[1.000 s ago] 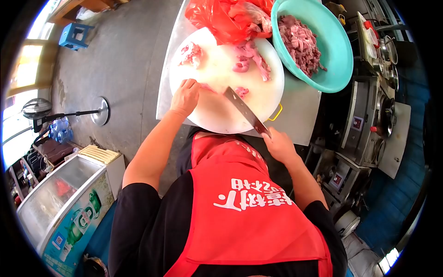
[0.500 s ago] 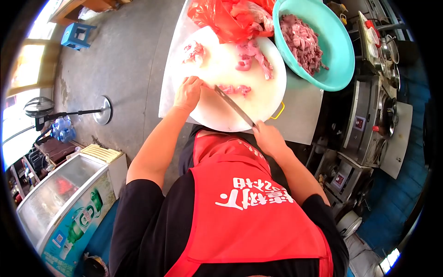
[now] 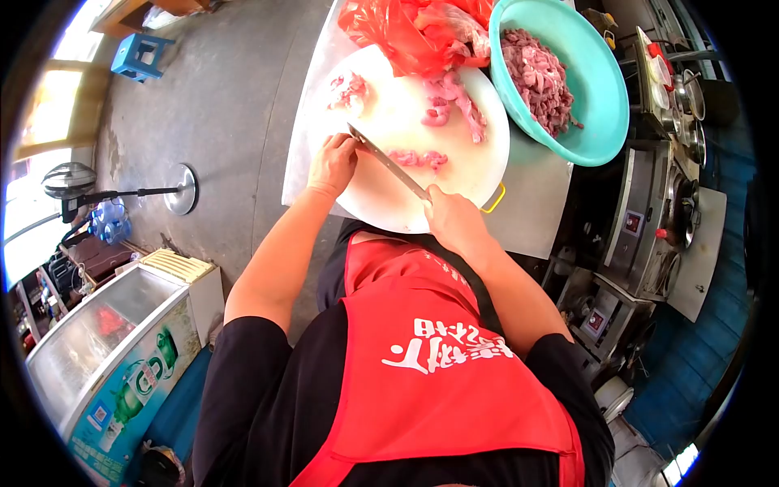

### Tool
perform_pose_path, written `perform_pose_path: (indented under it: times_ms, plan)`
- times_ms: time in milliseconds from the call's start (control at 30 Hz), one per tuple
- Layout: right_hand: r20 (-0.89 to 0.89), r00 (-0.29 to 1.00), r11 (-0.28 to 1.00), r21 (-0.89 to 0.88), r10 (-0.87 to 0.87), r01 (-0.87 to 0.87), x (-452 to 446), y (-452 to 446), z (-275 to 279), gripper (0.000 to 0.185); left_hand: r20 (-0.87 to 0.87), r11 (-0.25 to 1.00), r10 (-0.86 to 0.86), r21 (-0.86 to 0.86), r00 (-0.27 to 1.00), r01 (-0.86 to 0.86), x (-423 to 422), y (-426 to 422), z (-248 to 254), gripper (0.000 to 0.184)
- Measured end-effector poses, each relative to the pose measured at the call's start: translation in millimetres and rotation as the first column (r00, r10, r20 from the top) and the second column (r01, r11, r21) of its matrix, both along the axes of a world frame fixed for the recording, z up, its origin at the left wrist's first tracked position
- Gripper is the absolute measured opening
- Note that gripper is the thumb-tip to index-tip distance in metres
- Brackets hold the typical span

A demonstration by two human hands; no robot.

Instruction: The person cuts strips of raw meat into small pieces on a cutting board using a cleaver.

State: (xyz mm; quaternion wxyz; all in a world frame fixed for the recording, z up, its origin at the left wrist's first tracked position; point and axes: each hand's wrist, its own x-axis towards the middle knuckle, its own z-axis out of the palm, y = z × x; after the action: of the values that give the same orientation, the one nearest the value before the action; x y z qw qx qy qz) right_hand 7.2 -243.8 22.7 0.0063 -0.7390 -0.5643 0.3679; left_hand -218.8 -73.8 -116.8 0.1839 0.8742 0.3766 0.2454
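Shifted since the earlier frame: the long grey metal knife (image 3: 389, 164) and my right hand (image 3: 453, 217), both closer to my left hand (image 3: 334, 162). My right fingers are closed round the knife's handle end, near my body, which presumably gives control while the blade angles away from me. My left hand sits at the near-left edge of the round white cutting board (image 3: 462, 177), fingers bent beside the blade tip, apparently to steady something; whether they grip anything, I cannot tell. A short row of pink cut meat (image 3: 418, 158) lies right of the blade, on the board. Longer pink meat strips (image 3: 456, 105) lie beyond it, near the crumpled red plastic bag (image 3: 406, 36). The round turquoise basin (image 3: 602, 97) of chopped meat (image 3: 535, 81) stands beside the board, seemingly for easy reach.
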Motion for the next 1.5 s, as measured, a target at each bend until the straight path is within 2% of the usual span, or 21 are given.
perform_pose_path:
  times_ms: [133,233,267,333,433,467,533,667,733,867,933,1067,1133,1233,1267,1300,1400,1433,1467,1500]
  plan:
    - [-0.025,0.999,0.996,0.077,0.035,-0.033,-3,15,-30,0.029,-0.047,0.999,-0.035,0.005,0.998,0.035,-1,4,-2,0.023]
    - [-0.054,0.998,0.992,0.129,0.019,-0.012,-2,14,-35,0.025,-0.011,1.0,-0.011,0.017,1.0,0.011,0,3,0,0.02]
    - [-0.08,0.997,0.998,0.055,-0.019,0.024,2,2,-28,0.027,-0.011,1.0,-0.011,0.021,1.0,0.012,-1,2,0,0.02]
    - [-0.11,0.992,0.997,-0.051,-0.067,0.062,15,-35,-23,0.031,-0.079,0.996,0.018,-0.082,0.997,-0.025,-3,0,5,0.021]
    - [-0.086,0.986,0.977,-0.171,-0.141,0.124,41,-88,-10,0.036,-0.004,0.989,0.05,-0.139,0.999,-0.05,-5,0,2,0.017]
    - [-0.082,0.987,0.978,-0.171,-0.138,0.123,50,-100,-12,0.036,0.0,0.989,0.052,-0.14,0.999,-0.051,-4,-2,3,0.017]
    - [-0.181,0.968,0.978,-0.148,-0.175,0.149,60,-114,-16,0.04,0.008,0.984,0.131,-0.127,0.991,-0.129,-2,-5,10,0.013]
    - [-0.243,0.937,0.966,-0.126,-0.252,0.227,51,-110,-16,0.041,-0.02,0.993,0.062,-0.099,0.998,-0.064,-8,0,13,0.009]
    - [-0.238,0.91,0.941,-0.106,-0.339,0.323,34,-104,-7,0.04,0.016,0.921,0.092,-0.381,0.996,-0.079,-10,3,15,0.01]
    - [-0.228,0.877,0.905,-0.056,-0.423,0.422,18,-105,-3,0.038,-0.047,0.858,0.099,-0.501,0.994,-0.109,-5,3,24,0.012]
    - [-0.228,0.855,0.882,-0.034,-0.465,0.471,18,-114,-8,0.038,-0.013,0.84,0.285,-0.478,0.959,-0.256,12,-5,25,0.018]
    - [-0.205,0.805,0.82,0.018,-0.557,0.572,24,-138,-19,0.037,-0.06,0.879,0.124,-0.457,0.99,-0.137,73,-24,30,0.026]
    - [-0.21,0.786,0.795,0.058,-0.581,0.604,26,-148,-22,0.037,0.071,0.725,0.019,-0.687,0.997,0.035,100,-40,35,0.038]
    - [-0.222,0.759,0.759,0.104,-0.612,0.643,29,-157,-17,0.037,0.124,0.735,-0.035,-0.67,0.992,0.109,112,-45,47,0.036]
    - [-0.23,0.749,0.747,0.112,-0.622,0.655,29,-159,-15,0.037,0.136,0.76,-0.005,-0.643,0.991,0.092,110,-38,29,0.036]
    - [-0.235,0.743,0.742,0.112,-0.626,0.661,29,-161,-14,0.037,0.063,0.826,-0.003,-0.563,0.998,0.038,106,-32,34,0.036]
    - [-0.226,0.767,0.773,0.082,-0.601,0.63,26,-163,-11,0.037,0.046,0.853,0.015,-0.521,0.999,0.011,110,-9,49,0.028]
    - [-0.17,0.818,0.824,0.054,-0.549,0.564,24,-161,-7,0.037,0.04,0.856,0.004,-0.517,0.999,0.018,115,1,46,0.028]
    - [-0.114,0.864,0.868,0.023,-0.491,0.496,21,-158,-5,0.036,0.05,0.899,-0.071,-0.43,0.996,0.085,121,10,43,0.03]
    - [-0.119,0.856,0.86,0.026,-0.503,0.509,18,-156,-6,0.036,0.055,0.927,-0.148,-0.34,0.987,0.158,128,19,39,0.032]
